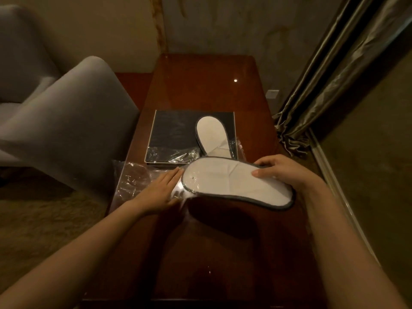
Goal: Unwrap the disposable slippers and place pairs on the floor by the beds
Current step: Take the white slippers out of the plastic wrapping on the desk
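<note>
A flat white slipper with a grey rim (236,182) is held sole-up just above the wooden table (200,85). My right hand (287,171) grips its right half, thumb on top. Its left tip still sits inside clear plastic wrap (133,179), which trails left over the table edge. My left hand (161,189) holds that wrap by the slipper's tip, fingers stretched flat along it. A second white slipper pair (210,137) lies on a dark tray (174,134) behind, partly in its own clear wrap.
A grey armchair (66,130) stands close to the table's left side. Heavy curtains (334,74) hang at the right above a skirting rail. Beige carpet (44,219) lies to the left. A wall socket (272,93) sits behind the table.
</note>
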Demonstrator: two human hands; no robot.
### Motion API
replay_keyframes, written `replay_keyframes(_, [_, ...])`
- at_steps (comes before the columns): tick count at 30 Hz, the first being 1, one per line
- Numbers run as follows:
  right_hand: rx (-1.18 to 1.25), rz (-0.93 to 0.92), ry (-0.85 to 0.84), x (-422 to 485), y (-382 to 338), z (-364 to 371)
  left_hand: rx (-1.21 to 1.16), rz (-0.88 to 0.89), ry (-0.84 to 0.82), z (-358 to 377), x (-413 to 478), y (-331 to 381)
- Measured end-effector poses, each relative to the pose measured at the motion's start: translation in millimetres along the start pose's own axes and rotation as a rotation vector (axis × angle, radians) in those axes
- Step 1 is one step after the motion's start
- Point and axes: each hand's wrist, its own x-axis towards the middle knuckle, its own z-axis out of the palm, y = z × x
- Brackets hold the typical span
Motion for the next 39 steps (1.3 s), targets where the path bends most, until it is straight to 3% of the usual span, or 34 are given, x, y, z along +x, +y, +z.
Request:
replay_keyframes(7, [0.252,0.021,0.173,2.8,11.3,-20.6,0.017,-0.003,-0.128,26.2,16.1,12.3])
replay_keyframes(11, [0.373,-0.001,0.261,16.1,11.8,-9.7,-0.105,-0.107,-0.198,46.2,25.2,21.0])
replay_keyframes(15, [0.495,0.019,0.344,32.4,20.8,1.5,-0.174,-0.159,-0.125,57.9,26.6,30.7])
replay_keyframes(23, [0.715,0.062,0.469,62.7,41.0,5.3,-0.002,-0.203,0.169,37.3,47.9,62.1])
replay_keyframes(25, [0.732,0.076,0.474,70.4,44.2,3.0,-0.109,-0.253,0.273,29.4,64.1,71.2])
replay_keyframes(30, [0.737,0.076,0.461,90.9,51.8,-1.2,-0.841,-0.614,0.328,-5.1,128.3,90.7])
replay_keyframes(34, [0.71,0.094,0.43,104.7,58.7,-3.5,-0.914,-0.844,0.291,-8.8,160.4,96.5])
replay_keyframes(39, [0.688,0.117,0.403,114.7,66.2,-6.9,-0.957,-0.959,0.242,-5.2,170.8,101.3])
